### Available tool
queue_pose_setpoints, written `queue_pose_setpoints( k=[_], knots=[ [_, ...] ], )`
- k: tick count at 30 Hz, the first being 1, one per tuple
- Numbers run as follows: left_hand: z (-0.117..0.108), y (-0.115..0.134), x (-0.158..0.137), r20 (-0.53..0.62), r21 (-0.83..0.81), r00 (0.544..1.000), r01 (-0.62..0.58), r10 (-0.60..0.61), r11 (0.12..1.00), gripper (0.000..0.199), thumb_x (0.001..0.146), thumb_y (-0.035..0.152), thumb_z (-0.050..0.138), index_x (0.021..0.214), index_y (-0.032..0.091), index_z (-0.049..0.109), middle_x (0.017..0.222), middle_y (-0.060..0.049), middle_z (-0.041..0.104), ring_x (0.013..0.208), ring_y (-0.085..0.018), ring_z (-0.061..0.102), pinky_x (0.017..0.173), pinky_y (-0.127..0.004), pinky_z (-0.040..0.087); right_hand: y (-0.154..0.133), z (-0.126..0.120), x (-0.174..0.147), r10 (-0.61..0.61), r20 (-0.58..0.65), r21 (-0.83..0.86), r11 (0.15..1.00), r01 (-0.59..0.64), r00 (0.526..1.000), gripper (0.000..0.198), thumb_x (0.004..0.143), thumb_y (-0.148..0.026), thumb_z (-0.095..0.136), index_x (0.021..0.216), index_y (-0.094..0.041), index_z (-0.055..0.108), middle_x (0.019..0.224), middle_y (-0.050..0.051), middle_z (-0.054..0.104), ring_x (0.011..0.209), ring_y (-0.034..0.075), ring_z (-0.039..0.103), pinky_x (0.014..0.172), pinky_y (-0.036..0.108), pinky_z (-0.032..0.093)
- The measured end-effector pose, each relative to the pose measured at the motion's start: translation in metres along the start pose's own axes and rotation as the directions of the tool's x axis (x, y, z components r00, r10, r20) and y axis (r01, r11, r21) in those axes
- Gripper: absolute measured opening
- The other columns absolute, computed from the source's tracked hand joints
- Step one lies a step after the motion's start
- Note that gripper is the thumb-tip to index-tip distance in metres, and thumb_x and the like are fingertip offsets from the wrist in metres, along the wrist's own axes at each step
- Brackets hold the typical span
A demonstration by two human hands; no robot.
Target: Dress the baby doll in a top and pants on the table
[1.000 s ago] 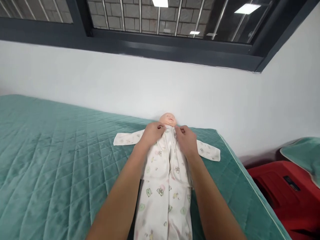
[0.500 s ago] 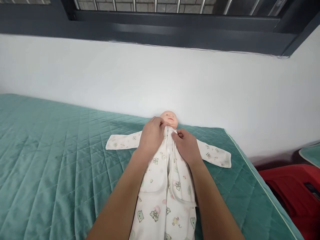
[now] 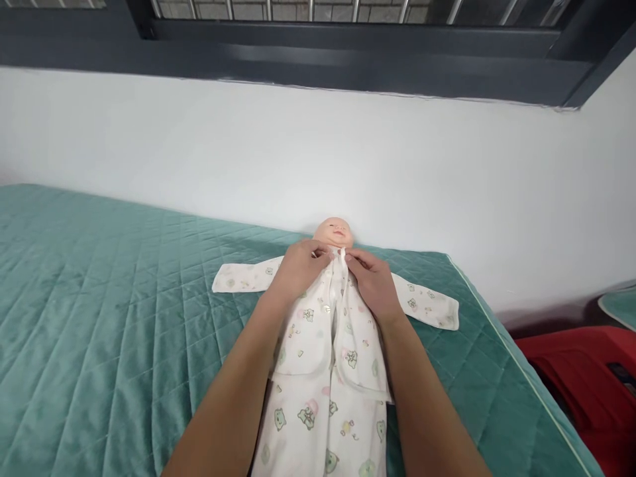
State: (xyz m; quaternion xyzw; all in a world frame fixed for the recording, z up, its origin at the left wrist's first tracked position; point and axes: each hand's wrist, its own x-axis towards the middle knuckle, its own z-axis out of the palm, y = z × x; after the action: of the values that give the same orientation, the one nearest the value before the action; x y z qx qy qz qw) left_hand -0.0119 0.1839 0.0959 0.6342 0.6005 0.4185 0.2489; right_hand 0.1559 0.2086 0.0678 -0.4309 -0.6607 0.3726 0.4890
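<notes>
A baby doll (image 3: 335, 232) lies on its back, its bald head toward the wall. It wears a white long-sleeved baby jacket (image 3: 308, 331) printed with small bears, over matching trousers (image 3: 318, 430). At the collar, my left hand (image 3: 302, 268) pinches one front edge of the jacket between thumb and fingers. Opposite it, my right hand (image 3: 371, 278) pinches the other front edge. Below my hands the two front panels hang slightly apart, and a button (image 3: 326, 309) shows on the left one. Both sleeves stretch out sideways.
Under the doll spreads a green quilted bedcover (image 3: 149, 318), with a piped edge at the right. A white wall (image 3: 248, 146) rises behind, below a dark window frame (image 3: 348, 59) with metal bars. Red plastic furniture (image 3: 581, 377) stands beyond the bed's right edge.
My hands have come closer together at the collar. The right one has moved slightly up, drawing its jacket edge toward the left, while the left one has turned inward.
</notes>
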Motion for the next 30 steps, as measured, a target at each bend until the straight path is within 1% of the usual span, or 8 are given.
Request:
queue_pose_setpoints(
  k=[3, 6, 9, 13, 18, 22, 26, 30],
  knots=[
    [0.000, -0.002, 0.001, 0.050, 0.013, 0.999, -0.015, 0.015, 1.000, 0.024, 0.084, 0.025, 0.059, 0.102, 0.020, 0.074, 0.089, 0.000, 0.071, 0.080, -0.017, 0.062, 0.076, -0.028, 0.044, 0.000, 0.002, -0.001, -0.050, -0.003, -0.014, 0.999, 0.050, 0.999, 0.024, 0.087, -0.034, 0.056, 0.094, -0.025, 0.077, 0.106, 0.002, 0.072, 0.098, 0.018, 0.063, 0.090, 0.032, 0.047],
    [0.003, -0.005, 0.003, 0.067, 0.048, 0.996, -0.058, 0.055, 0.997, 0.019, 0.085, 0.022, 0.057, 0.093, 0.020, 0.074, 0.088, -0.001, 0.072, 0.080, -0.017, 0.062, 0.075, -0.028, 0.044, 0.000, 0.004, -0.002, -0.030, 0.001, -0.025, 0.999, 0.030, 1.000, 0.023, 0.086, -0.036, 0.058, 0.093, -0.025, 0.077, 0.106, 0.003, 0.072, 0.096, 0.018, 0.064, 0.089, 0.033, 0.048],
    [0.007, -0.006, 0.004, 0.024, 0.048, 0.997, -0.070, 0.069, 0.996, 0.016, 0.085, 0.019, 0.056, 0.081, 0.019, 0.071, 0.084, -0.001, 0.072, 0.078, -0.017, 0.063, 0.074, -0.029, 0.043, 0.002, 0.003, -0.001, 0.003, -0.008, -0.039, 0.999, -0.003, 1.000, 0.021, 0.084, -0.036, 0.062, 0.092, -0.025, 0.078, 0.106, 0.002, 0.073, 0.095, 0.019, 0.064, 0.091, 0.034, 0.048],
    [0.010, -0.003, 0.003, -0.050, 0.042, 0.990, -0.128, 0.130, 0.991, 0.015, 0.085, 0.018, 0.056, 0.079, 0.019, 0.069, 0.083, -0.002, 0.072, 0.077, -0.017, 0.063, 0.074, -0.029, 0.044, 0.001, 0.002, -0.001, 0.018, 0.006, -0.042, 0.999, -0.017, 1.000, 0.019, 0.082, -0.033, 0.064, 0.090, -0.025, 0.079, 0.106, 0.001, 0.074, 0.096, 0.019, 0.065, 0.092, 0.033, 0.048],
    [0.013, -0.001, 0.002, -0.129, -0.124, 0.985, -0.134, 0.118, 0.983, 0.013, 0.085, 0.022, 0.057, 0.082, 0.019, 0.070, 0.085, -0.001, 0.073, 0.078, -0.015, 0.063, 0.075, -0.028, 0.046, -0.002, 0.001, -0.002, 0.032, 0.027, -0.090, 0.996, -0.029, 0.999, 0.017, 0.081, -0.032, 0.066, 0.089, -0.026, 0.079, 0.104, 0.000, 0.074, 0.096, 0.019, 0.066, 0.092, 0.033, 0.048],
    [0.013, -0.006, 0.004, -0.047, -0.230, 0.996, -0.079, 0.070, 0.970, 0.012, 0.084, 0.025, 0.060, 0.084, 0.019, 0.071, 0.086, -0.001, 0.073, 0.081, -0.015, 0.065, 0.077, -0.028, 0.046, -0.001, 0.002, -0.003, 0.020, 0.004, -0.059, 0.998, -0.020, 1.000, 0.019, 0.081, -0.032, 0.066, 0.092, -0.026, 0.079, 0.104, 0.000, 0.075, 0.096, 0.019, 0.067, 0.092, 0.033, 0.049],
    [0.010, -0.010, 0.005, 0.029, -0.210, 0.999, -0.013, 0.019, 0.978, 0.011, 0.081, 0.027, 0.063, 0.083, 0.019, 0.070, 0.085, -0.001, 0.073, 0.081, -0.016, 0.065, 0.076, -0.028, 0.045, 0.002, 0.003, -0.003, 0.007, -0.045, -0.034, 0.999, -0.009, 0.999, 0.019, 0.081, -0.033, 0.066, 0.092, -0.026, 0.080, 0.105, 0.000, 0.075, 0.100, 0.020, 0.067, 0.095, 0.035, 0.049],
    [0.008, -0.006, 0.003, 0.055, -0.182, 0.998, 0.007, 0.003, 0.983, 0.010, 0.080, 0.025, 0.063, 0.085, 0.018, 0.069, 0.087, -0.001, 0.072, 0.083, -0.016, 0.065, 0.077, -0.027, 0.045, 0.002, 0.004, -0.003, -0.021, -0.042, -0.047, 0.999, 0.019, 0.999, 0.020, 0.082, -0.034, 0.064, 0.091, -0.026, 0.080, 0.103, 0.001, 0.075, 0.100, 0.021, 0.067, 0.094, 0.036, 0.049]
  ],
)
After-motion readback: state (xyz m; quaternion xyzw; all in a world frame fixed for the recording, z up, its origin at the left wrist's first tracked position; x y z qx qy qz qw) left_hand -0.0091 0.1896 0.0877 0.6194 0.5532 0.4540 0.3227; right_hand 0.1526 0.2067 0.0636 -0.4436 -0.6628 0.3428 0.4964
